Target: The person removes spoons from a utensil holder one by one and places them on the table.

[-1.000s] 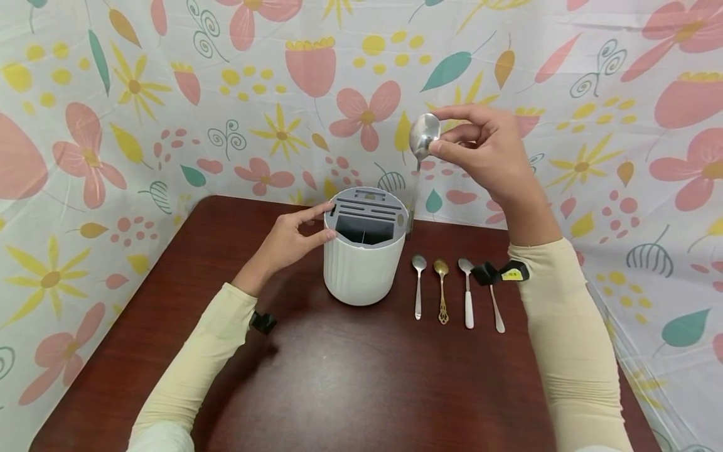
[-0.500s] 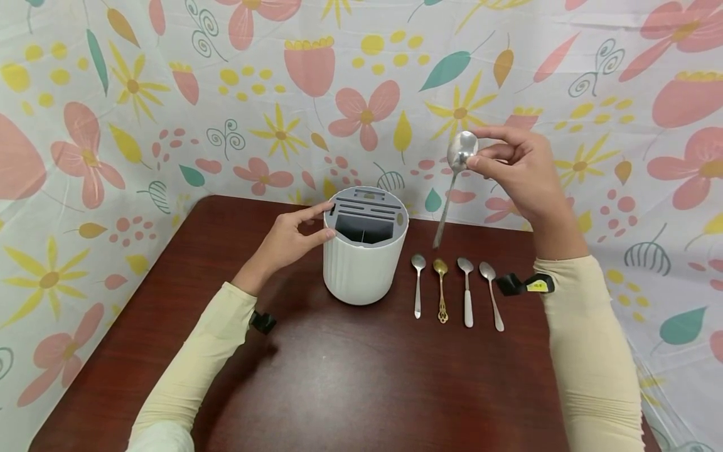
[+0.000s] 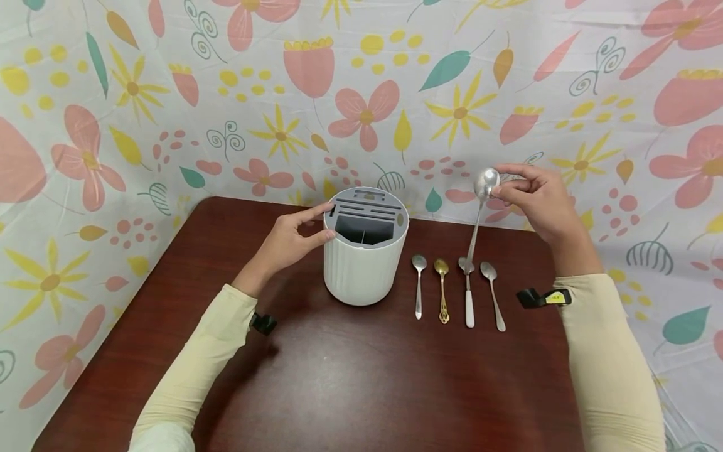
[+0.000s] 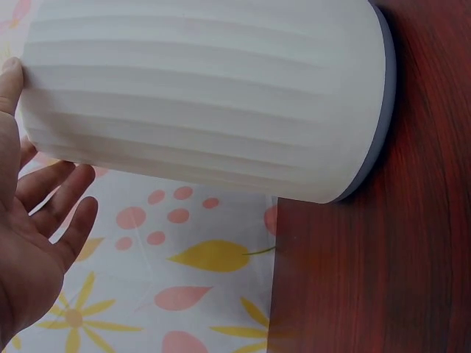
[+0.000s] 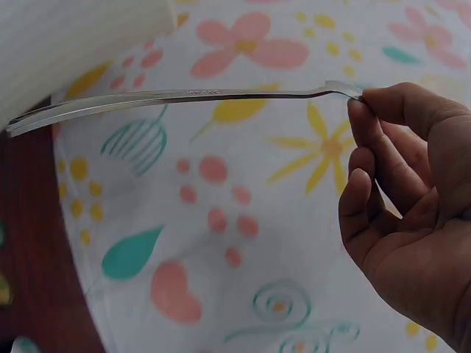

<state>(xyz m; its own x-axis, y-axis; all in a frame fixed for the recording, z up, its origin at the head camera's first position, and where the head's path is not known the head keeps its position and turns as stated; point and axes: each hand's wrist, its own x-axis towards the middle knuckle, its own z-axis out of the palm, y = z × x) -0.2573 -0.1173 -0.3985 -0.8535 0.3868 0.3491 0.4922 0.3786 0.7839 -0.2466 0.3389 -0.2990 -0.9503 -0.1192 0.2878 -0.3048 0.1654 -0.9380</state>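
Observation:
My right hand [image 3: 536,198] pinches a silver spoon [image 3: 476,232] by its bowl, between thumb and fingers. The spoon's long handle slants down, its end appearing over the bowl of a white-handled spoon [image 3: 469,307]. In the right wrist view the held spoon [image 5: 199,95] shows edge-on, its bowl end at the fingertips. My left hand [image 3: 290,238] rests its thumb and index finger on the rim of a white ribbed utensil holder [image 3: 361,273] with a grey slotted top. The left wrist view shows this holder [image 4: 199,95] beside the hand [image 4: 37,243], whose other fingers are spread and loose.
On the dark wooden table [image 3: 316,383], right of the holder, lie a silver spoon [image 3: 418,285], a gold spoon [image 3: 442,289] with an ornate handle and another silver spoon [image 3: 493,295], in a row with the white-handled one. A flower-patterned cloth [image 3: 237,144] hangs behind the table.
My right hand has moved right and down with the spoon, from beside the holder to above the row of spoons. My left hand has stayed on the holder.

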